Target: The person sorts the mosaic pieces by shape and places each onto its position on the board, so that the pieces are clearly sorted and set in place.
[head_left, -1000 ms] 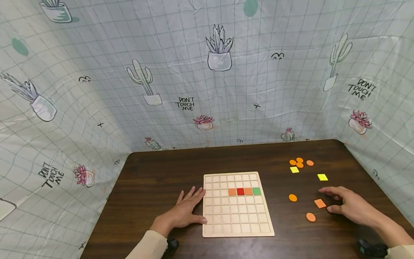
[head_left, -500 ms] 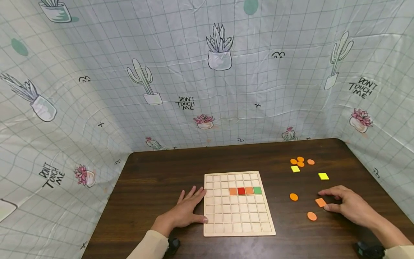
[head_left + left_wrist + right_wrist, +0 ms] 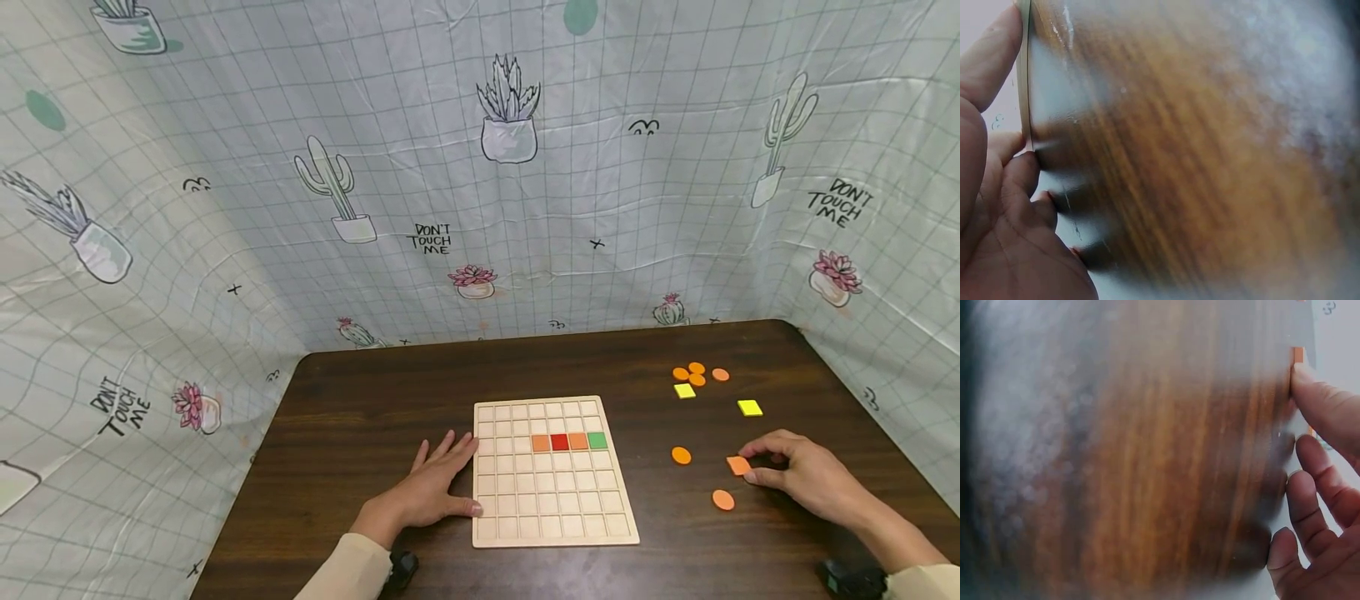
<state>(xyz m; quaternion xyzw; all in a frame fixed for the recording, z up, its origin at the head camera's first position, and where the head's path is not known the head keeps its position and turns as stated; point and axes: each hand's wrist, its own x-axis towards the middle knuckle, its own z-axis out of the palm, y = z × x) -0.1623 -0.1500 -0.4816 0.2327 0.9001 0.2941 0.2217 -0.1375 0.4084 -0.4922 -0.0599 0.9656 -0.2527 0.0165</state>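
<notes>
The right hand pinches an orange square, right of the board the spread left hand touches.

The table has a dark brown top (wood-grain finish, far corners rounded). A pale wooden grid board lies flat near its front edge. To the board's right lie three clustered orange discs, a paler disc beside them, two yellow square tiles, and, nearer the front, an orange disc and a peach disc, set apart.
</notes>
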